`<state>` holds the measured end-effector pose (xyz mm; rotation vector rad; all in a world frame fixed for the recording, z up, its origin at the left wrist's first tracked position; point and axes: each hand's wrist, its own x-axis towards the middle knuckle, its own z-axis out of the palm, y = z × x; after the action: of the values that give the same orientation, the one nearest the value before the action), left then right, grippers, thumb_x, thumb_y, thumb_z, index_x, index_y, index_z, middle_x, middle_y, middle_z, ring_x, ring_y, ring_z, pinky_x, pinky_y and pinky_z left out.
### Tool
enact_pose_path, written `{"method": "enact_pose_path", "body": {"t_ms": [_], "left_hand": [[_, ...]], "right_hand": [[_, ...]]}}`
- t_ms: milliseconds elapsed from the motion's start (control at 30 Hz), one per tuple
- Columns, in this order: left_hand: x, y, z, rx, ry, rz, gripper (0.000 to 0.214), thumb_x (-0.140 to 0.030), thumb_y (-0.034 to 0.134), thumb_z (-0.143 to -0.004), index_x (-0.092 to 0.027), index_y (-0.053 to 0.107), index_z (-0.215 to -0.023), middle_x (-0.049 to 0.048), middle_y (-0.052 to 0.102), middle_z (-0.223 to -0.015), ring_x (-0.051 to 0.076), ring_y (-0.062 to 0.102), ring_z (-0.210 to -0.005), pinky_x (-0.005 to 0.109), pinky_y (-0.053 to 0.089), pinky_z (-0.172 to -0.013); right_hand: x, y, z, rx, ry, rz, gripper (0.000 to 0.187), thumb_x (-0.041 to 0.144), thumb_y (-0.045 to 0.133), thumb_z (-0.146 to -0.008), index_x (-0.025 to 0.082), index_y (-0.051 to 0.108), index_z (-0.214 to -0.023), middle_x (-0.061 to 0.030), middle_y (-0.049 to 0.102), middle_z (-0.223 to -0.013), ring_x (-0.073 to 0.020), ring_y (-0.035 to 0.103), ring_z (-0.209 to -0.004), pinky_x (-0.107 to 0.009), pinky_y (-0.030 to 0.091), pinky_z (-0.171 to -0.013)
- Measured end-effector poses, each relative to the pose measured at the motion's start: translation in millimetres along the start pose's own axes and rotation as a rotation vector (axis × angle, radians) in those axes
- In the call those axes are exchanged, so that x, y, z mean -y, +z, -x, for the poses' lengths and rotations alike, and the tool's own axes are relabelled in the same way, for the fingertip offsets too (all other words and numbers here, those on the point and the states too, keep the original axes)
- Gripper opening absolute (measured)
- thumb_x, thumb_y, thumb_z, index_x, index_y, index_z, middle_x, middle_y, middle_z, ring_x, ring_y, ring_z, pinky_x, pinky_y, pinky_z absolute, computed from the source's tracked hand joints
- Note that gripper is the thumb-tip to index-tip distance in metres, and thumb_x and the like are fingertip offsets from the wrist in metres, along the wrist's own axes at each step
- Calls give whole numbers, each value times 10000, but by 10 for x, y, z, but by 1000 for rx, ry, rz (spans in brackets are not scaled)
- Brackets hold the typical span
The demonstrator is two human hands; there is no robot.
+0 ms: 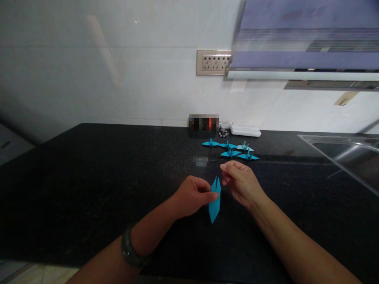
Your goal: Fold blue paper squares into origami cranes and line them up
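Note:
A folded piece of blue origami paper (pixel 214 206) stands above the dark counter, long and narrow, with a slit between two points at its upper end and a single point at the bottom. My left hand (pixel 192 197) pinches it at mid-length, thumb on the near face. Just right of the paper's split tips is my right hand (pixel 241 181), its fingers curled in and thumb against them, apart from the paper and with nothing visible in it. Beyond the hands sit several folded paper cranes (pixel 230 154), mostly blue, one paler (pixel 245 147), wings spread.
A pixelated box (pixel 203 123), a small beaded item (pixel 223 133) and a white flat object (pixel 245 130) lie against the wall. A metal sink (pixel 355 154) is set into the black countertop (pixel 103 189) at right. A socket panel (pixel 214 62) is on the wall.

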<state>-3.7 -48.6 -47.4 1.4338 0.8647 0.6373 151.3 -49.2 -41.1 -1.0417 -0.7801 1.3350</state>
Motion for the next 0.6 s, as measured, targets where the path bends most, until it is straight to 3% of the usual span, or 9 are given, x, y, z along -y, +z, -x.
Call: {"method": "enact_pose_path", "body": {"t_ms": [100,200,300,600], "left_hand": [[12,-4,-7,-77,19,-55,270,-335,634,-653,-137,540,-496,-29,444,-462,67,363,-442,209,270,-441],[36,-28,-16,-138,41,-100,242,-333,618,-665,-136,567,-534,-26,448,-475,70,357,-449,211,263,-440],[73,-41,-23,-124,54,-143,236,-321,584,-692,-127,585,-558,-25,430,-475,68,337,-454,211,257,-442],[109,-37,-28,-174,38,-219,262,-360,600,-673,-108,625,-606,-14,478,-494,69,370,-461,202,278,-440]], "right_hand": [[43,-55,-24,25,-7,33,221,308,670,-655,149,536,-580,49,468,-506,-47,377,-411,-189,364,-392],[14,-50,22,221,55,185,214,335,680,-647,136,607,-678,37,509,-525,-52,417,-420,-183,346,-386],[-44,-18,72,335,82,276,200,280,719,-598,138,618,-697,27,563,-566,-53,451,-447,-175,347,-397],[-68,-20,58,360,96,331,201,292,724,-592,133,602,-612,23,565,-549,-53,449,-447,-188,342,-410]]}}
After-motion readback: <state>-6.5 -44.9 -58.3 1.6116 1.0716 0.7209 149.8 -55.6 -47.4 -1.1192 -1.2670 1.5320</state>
